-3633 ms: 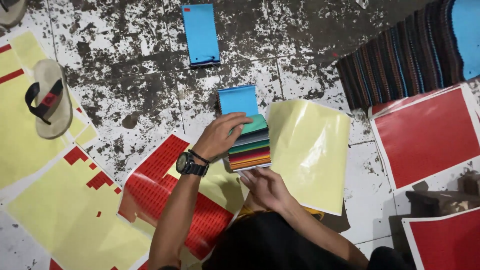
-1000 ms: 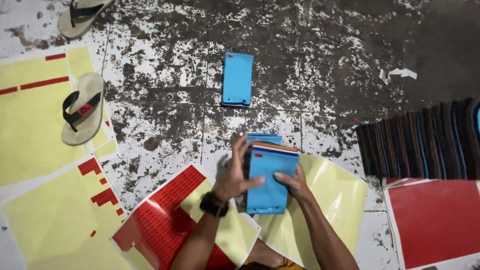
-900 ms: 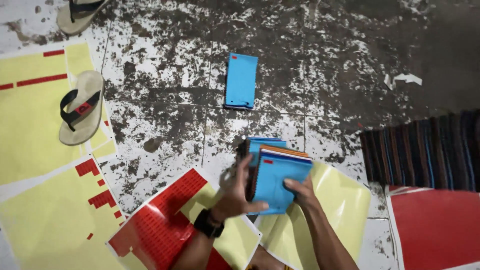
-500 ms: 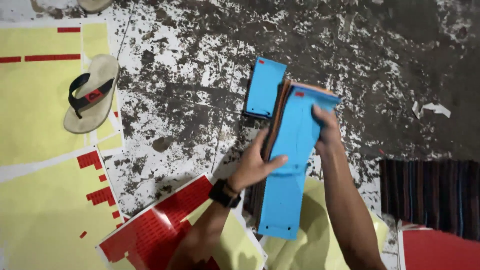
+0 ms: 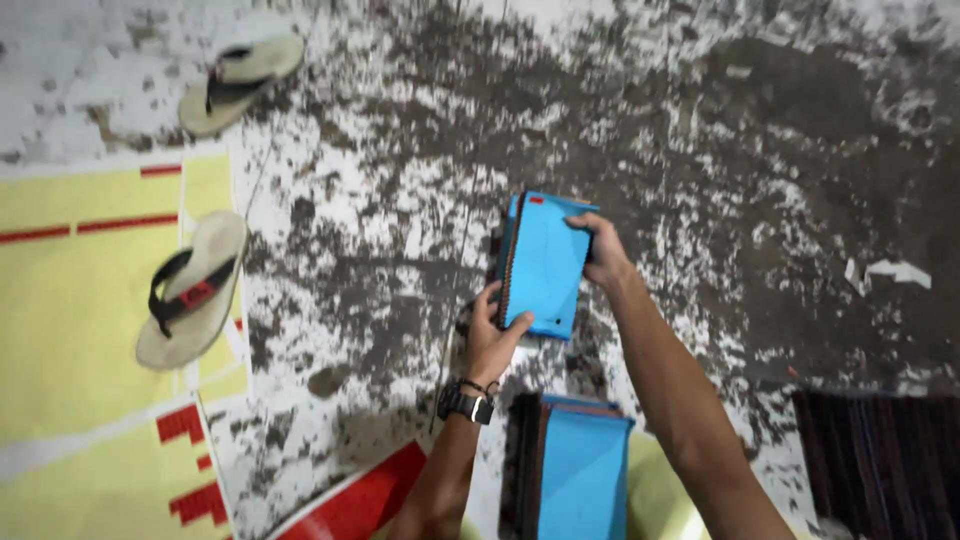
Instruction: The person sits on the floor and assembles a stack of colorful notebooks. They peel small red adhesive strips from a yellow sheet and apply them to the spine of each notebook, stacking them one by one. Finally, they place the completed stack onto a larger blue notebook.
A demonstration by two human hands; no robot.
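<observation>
Hands meet on a blue-covered stack (image 5: 543, 262) of thin sheets or booklets held out over the mottled floor (image 5: 400, 230), at the middle of the view. Left hand (image 5: 490, 338), with a dark watch (image 5: 465, 403) at the wrist, takes the stack's near left corner, fingers closed around the edge with the thumb lying on the blue cover. Right hand (image 5: 600, 255) grips the far right corner, fingers curled over the top edge. Along the left side the stack shows many dark layered edges, so it looks like a bundle of loose leaves: likely light, fairly flexible, and prone to fan or slide apart unless it is pinched through its full thickness at opposite corners, as both hands do. Its smooth cover may be somewhat slippery. Just near of it, between the forearms, a second blue-topped stack (image 5: 575, 470) lies on the floor. Yellow sheets (image 5: 90, 320) with red patches spread at left, with one sandal (image 5: 193, 290) resting on them and another sandal (image 5: 240, 80) farther off. A dark striped pile (image 5: 880, 450) sits at near right.
</observation>
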